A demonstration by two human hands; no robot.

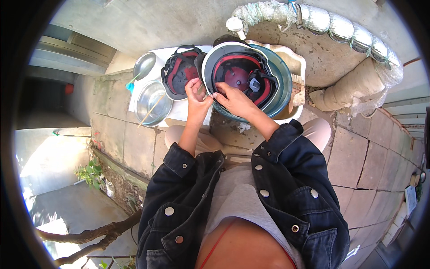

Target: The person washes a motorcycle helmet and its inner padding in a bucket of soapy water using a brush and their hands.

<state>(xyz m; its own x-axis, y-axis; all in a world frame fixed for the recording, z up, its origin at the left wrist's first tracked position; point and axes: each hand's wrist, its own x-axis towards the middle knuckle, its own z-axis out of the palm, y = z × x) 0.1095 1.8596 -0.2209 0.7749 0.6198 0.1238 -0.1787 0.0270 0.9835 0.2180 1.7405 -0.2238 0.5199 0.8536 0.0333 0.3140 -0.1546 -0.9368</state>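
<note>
A white-rimmed helmet [209,64] is tilted with its open side up over a blue-green basin [285,84]. Its dark red lining, black straps and a grey buckle show inside. My right hand [237,100] grips the near left rim, fingers inside the shell and thumb outside. Beside it my left hand [197,101] pinches the same rim, its thumb close to the right thumb and its other fingers curled. Just left of that hand lies a second helmet [181,72], also open side up, with black and red padding.
A white board [132,104] carries a clear bowl [139,95] with a thin wooden stick [153,109] across it, and a metal bowl [145,64]. A pale wavy-rimmed sink [300,62] stands beneath the basin. Above are a white tap [237,27] and a wrapped pipe [339,27].
</note>
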